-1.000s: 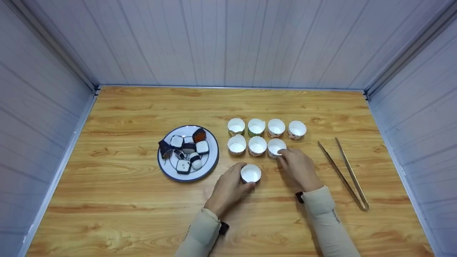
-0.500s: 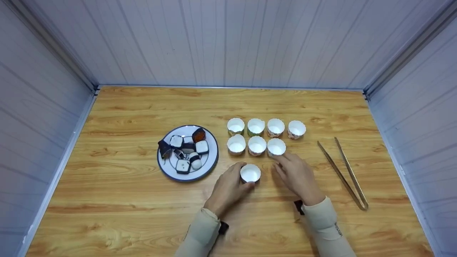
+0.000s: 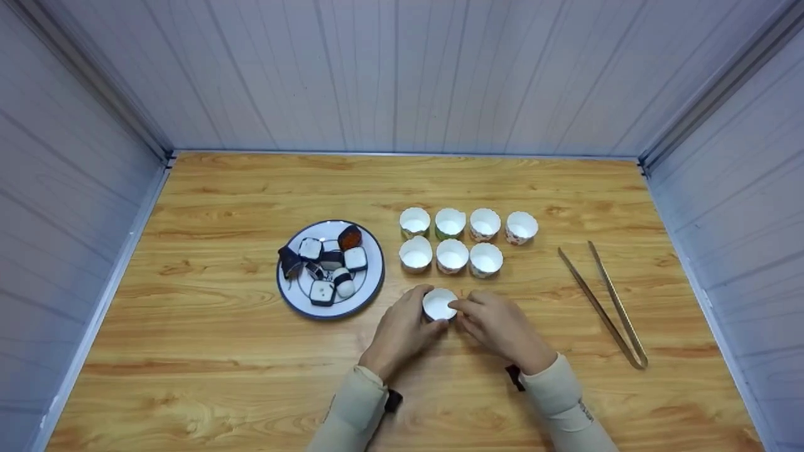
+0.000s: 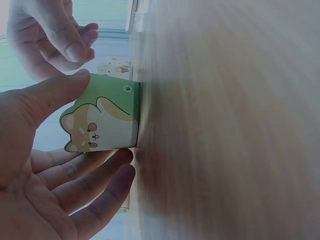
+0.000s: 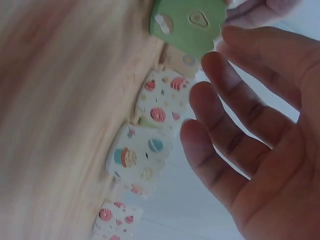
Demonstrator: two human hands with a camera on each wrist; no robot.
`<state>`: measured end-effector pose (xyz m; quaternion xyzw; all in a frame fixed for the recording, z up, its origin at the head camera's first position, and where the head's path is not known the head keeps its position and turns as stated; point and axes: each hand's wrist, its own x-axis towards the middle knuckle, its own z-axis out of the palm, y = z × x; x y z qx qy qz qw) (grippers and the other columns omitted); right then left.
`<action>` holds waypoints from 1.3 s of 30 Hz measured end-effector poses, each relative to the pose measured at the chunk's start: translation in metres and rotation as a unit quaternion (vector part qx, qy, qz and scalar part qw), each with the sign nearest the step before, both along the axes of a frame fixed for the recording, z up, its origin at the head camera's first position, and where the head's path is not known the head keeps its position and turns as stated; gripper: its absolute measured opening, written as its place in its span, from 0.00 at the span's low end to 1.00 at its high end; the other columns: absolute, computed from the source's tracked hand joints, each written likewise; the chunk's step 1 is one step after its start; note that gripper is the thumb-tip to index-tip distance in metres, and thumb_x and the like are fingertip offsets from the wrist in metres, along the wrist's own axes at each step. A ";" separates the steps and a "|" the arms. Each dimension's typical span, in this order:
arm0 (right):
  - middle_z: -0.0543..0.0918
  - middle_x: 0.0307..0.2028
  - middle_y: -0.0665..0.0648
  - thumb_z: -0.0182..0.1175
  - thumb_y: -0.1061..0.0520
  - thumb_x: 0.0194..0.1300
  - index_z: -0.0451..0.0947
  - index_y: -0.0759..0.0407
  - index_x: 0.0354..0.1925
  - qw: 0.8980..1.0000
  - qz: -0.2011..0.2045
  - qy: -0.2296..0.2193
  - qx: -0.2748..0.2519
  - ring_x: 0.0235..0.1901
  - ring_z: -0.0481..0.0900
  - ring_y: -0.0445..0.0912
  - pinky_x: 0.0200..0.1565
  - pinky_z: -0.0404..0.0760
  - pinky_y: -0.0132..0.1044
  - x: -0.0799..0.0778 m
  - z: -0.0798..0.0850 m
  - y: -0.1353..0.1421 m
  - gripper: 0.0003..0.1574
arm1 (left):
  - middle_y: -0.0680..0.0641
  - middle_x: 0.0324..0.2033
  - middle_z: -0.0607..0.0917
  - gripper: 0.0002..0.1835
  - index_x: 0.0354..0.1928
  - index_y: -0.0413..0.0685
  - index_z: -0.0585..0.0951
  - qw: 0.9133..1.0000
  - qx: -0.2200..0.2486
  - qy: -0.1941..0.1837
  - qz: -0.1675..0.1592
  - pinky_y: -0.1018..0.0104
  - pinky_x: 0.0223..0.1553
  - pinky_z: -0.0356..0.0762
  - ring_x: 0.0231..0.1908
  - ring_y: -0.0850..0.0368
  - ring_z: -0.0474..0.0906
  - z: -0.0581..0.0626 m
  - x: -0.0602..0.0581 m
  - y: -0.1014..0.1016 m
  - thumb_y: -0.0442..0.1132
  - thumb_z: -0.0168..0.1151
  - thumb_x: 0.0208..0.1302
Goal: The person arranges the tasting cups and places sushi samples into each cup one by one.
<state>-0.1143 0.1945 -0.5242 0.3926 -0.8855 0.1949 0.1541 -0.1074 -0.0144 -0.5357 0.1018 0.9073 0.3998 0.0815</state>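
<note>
A green paper baking cup (image 3: 439, 303) with a cartoon animal on its side stands on the table, its white inside facing up. My left hand (image 3: 405, 326) holds it from the left, thumb at the near side and fingers around the far side. My right hand (image 3: 502, 326) is at the cup's right rim, its index fingertip reaching over the edge. In the right wrist view, the right hand's fingers (image 5: 212, 135) are spread and gently bent beside the green cup (image 5: 192, 22). Whether the right fingertips touch the rim is hard to tell.
Two rows of white-lined paper cups (image 3: 452, 256) stand behind the hands. A blue-rimmed plate (image 3: 292, 301) of sushi-like pieces (image 3: 323, 292) lies left. Metal tongs (image 3: 619, 307) lie to the right. Pale panels (image 3: 396, 75) wall the table (image 3: 220, 376) at back and sides.
My right hand has let go of the front row's rightmost cup and moved left and nearer, to the cup in my left hand. The left hand has stayed put.
</note>
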 end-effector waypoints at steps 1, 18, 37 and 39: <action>0.77 0.29 0.51 0.72 0.64 0.56 0.86 0.55 0.44 1.000 0.000 0.000 0.003 0.25 0.73 0.44 0.25 0.77 0.39 0.001 -0.001 -0.001 0.15 | 0.42 0.60 0.78 0.34 0.66 0.43 0.72 1.000 -0.001 -0.001 0.000 0.52 0.58 0.74 0.58 0.48 0.76 0.000 0.000 0.000 0.46 0.73 0.61; 0.82 0.32 0.49 0.70 0.60 0.62 0.88 0.52 0.37 0.997 -0.029 -0.050 0.054 0.31 0.76 0.46 0.32 0.78 0.39 0.003 -0.006 -0.010 0.04 | 0.40 0.59 0.78 0.36 0.66 0.41 0.71 1.000 -0.003 0.003 -0.005 0.51 0.58 0.74 0.58 0.47 0.76 -0.001 0.000 -0.001 0.46 0.73 0.60; 0.83 0.32 0.51 0.74 0.64 0.55 0.86 0.56 0.37 0.998 -0.050 0.024 -0.026 0.30 0.79 0.45 0.29 0.80 0.38 0.006 0.026 0.020 0.10 | 0.41 0.62 0.77 0.39 0.70 0.42 0.69 1.000 -0.008 -0.010 -0.004 0.51 0.62 0.71 0.61 0.46 0.74 0.000 0.005 -0.005 0.50 0.72 0.61; 0.84 0.33 0.52 0.75 0.65 0.55 0.86 0.58 0.38 0.997 -0.061 0.035 -0.033 0.30 0.79 0.46 0.30 0.81 0.38 0.004 0.033 0.029 0.11 | 0.41 0.62 0.76 0.39 0.70 0.42 0.68 1.000 -0.007 -0.014 -0.003 0.51 0.62 0.70 0.61 0.46 0.73 0.001 0.006 -0.005 0.50 0.72 0.61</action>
